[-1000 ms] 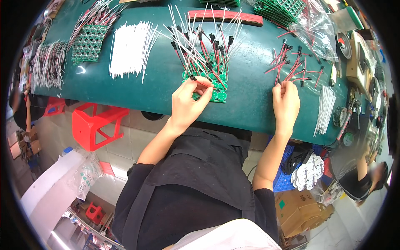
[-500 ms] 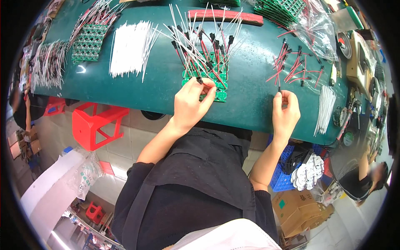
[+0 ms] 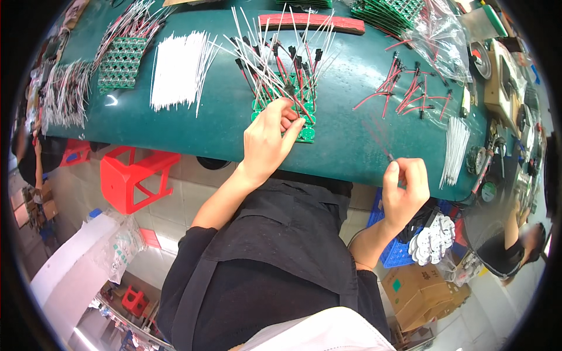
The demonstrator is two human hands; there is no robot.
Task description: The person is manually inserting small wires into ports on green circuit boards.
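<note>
My right hand (image 3: pixel 408 190), over the table's near edge, pinches the dark connector end of a short red-and-black wire lead (image 3: pixel 379 139); the lead is blurred by motion. At the near left side of a green circuit board panel (image 3: pixel 307 134) is my left hand (image 3: pixel 268 140), fingers curled and thumb bent toward them. What those fingers hold, if anything, is hidden. Red-and-black leads with black connectors (image 3: pixel 293 52) and long thin white wires (image 3: pixel 252 29) stand up from the panel, right beside the left fingertips.
Loose connector leads (image 3: pixel 418 88) lie on the right of the green table (image 3: pixel 345 152), near a white wire bundle (image 3: pixel 454 152). A larger white bundle (image 3: pixel 178 73) lies left, by wired boards (image 3: pixel 121 64). A red bar (image 3: pixel 313 23) and plastic bag (image 3: pixel 439 44) are farther back.
My right hand has drawn back toward me from the loose leads, bringing one lead along. My left hand stays beside the panel, its fingers slightly shifted; the black connector earlier at its fingertips no longer shows there.
</note>
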